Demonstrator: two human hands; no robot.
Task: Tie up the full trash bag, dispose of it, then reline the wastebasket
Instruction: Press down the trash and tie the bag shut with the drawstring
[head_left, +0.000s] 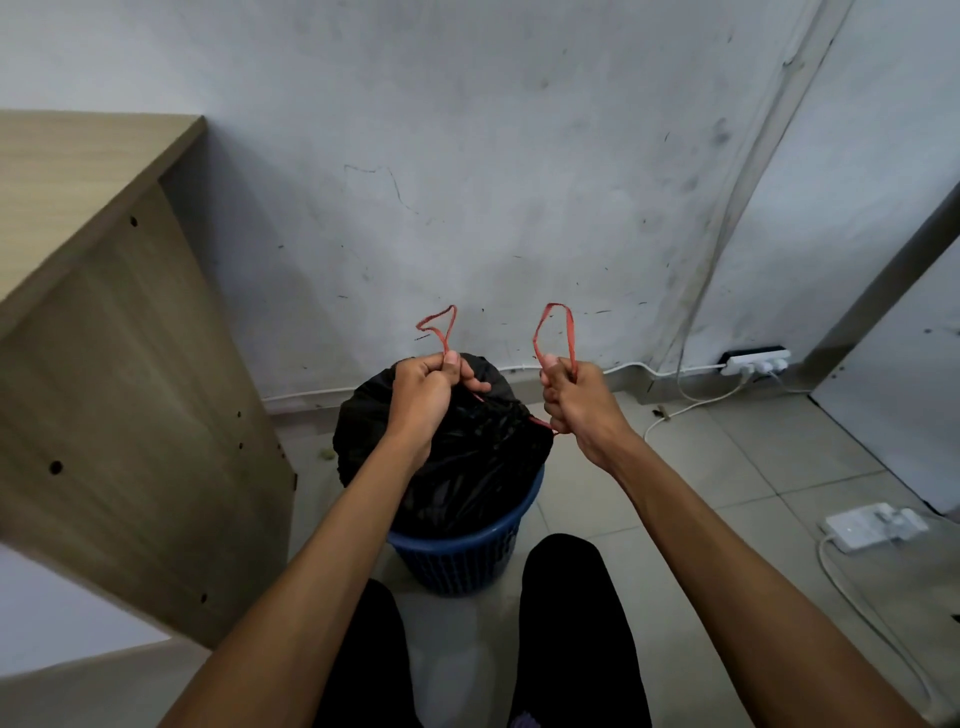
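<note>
A full black trash bag (467, 457) bulges out of a blue mesh wastebasket (462, 556) on the tiled floor by the wall. Its mouth is gathered by a red drawstring. My left hand (426, 389) grips the left drawstring loop (439, 325), which sticks up above my fist. My right hand (574, 400) grips the right drawstring loop (556, 332) the same way. Both hands sit just above the bag's top, a short gap between them, with the string running down from each fist to the bag's neck.
A wooden desk side panel (130, 389) stands close on the left. A white power strip (756, 361) with cables lies by the wall at right; another white adapter (872, 527) and cord lie on the floor at right. My legs in black trousers (571, 623) are below the basket.
</note>
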